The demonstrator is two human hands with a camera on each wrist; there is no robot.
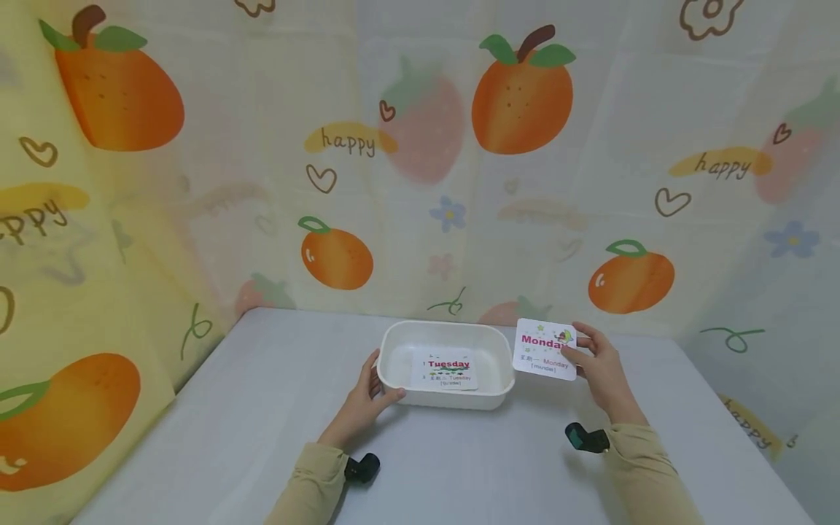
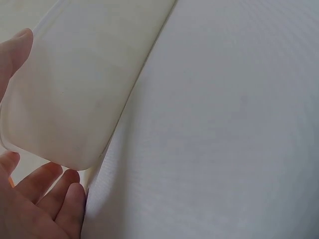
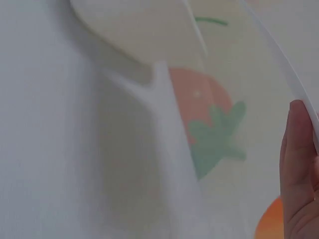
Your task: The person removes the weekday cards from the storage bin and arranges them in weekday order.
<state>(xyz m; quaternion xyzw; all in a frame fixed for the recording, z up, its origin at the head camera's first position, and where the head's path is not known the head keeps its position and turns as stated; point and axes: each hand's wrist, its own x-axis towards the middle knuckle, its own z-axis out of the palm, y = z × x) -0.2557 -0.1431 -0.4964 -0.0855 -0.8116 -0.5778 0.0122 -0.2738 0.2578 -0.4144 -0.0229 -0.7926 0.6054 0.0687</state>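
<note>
A white plastic box [image 1: 453,400] with rounded corners stands on the table. My left hand [image 1: 362,407] holds its left end, thumb at the front rim and fingers round the side. In the left wrist view the fingers [image 2: 71,206] bend at the box's corner. Inside the box lies a card [image 1: 429,372] reading "Tuesday". To the right of the box my right hand [image 1: 605,373] pinches a white card [image 1: 539,364] reading "Monday" by its right edge, printed side facing me. The right wrist view catches this card only as a thin edge beside a finger [image 3: 298,149].
A white cloth covers the table [image 1: 223,437]. Behind it hangs a curtain [image 1: 420,270] printed with oranges, strawberries and the word "happy". Black wrist cameras sit on the left sleeve [image 1: 311,477] and the right sleeve [image 1: 646,467].
</note>
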